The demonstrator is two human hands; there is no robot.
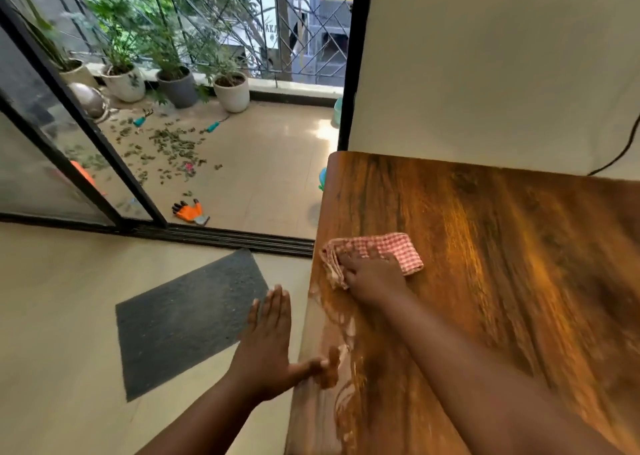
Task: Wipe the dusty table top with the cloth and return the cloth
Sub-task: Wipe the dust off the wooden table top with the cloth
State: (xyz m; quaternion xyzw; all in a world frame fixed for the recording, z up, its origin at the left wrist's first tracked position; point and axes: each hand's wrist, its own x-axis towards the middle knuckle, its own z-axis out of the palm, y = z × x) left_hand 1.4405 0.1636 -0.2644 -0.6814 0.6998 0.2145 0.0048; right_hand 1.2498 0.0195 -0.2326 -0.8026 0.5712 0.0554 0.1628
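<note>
A wooden table top (491, 246) fills the right side of the head view. Pale dust streaks (346, 330) lie along its left edge. A folded red-and-white checked cloth (384, 246) rests on the table near that edge. My right hand (374, 276) presses down on the cloth's near part, fingers gripping it. My left hand (268, 347) is beside the table's left edge, fingers flat and together over the floor, with the thumb resting on the table edge.
A dark doormat (187, 319) lies on the floor left of the table. Beyond it a sliding glass door (69, 136) stands open to a balcony with potted plants (231, 91), scattered leaves and orange gloves (189, 210). A black cable (620, 153) hangs on the wall behind the table.
</note>
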